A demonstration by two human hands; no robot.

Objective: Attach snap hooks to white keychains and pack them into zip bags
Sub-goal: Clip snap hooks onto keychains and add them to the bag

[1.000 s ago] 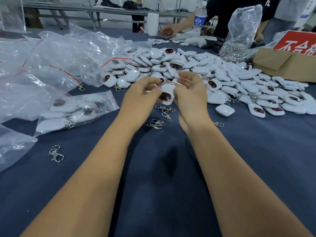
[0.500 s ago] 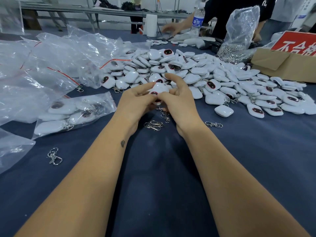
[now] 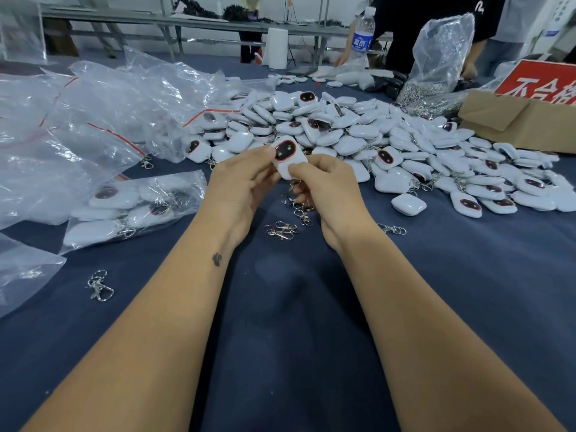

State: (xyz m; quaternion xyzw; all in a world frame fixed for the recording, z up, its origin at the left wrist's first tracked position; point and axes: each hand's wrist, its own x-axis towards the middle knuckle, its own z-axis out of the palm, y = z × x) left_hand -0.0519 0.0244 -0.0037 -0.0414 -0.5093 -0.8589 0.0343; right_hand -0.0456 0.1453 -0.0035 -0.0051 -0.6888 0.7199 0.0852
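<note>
A white keychain (image 3: 288, 157) with a dark, red-rimmed oval window stands upright between my hands, window toward me. My left hand (image 3: 241, 185) pinches its upper left side with thumb and fingers. My right hand (image 3: 327, 188) grips its lower right part, and a bit of metal chain hangs below my fingers. Loose silver snap hooks (image 3: 282, 229) lie on the cloth just under my hands. A big heap of white keychains (image 3: 358, 135) spreads behind and to the right. A filled zip bag (image 3: 131, 204) lies at the left.
Empty clear zip bags (image 3: 93, 120) pile up at the far left. One more snap hook (image 3: 99, 286) lies near left. A cardboard box (image 3: 517, 120) with a red sign, a bag of metal hooks (image 3: 436, 67), a water bottle (image 3: 363, 35) and another person stand at the back.
The keychain has turned upright, so its dark window now faces me. My hands have shifted their grip on it and sit slightly closer to me.
</note>
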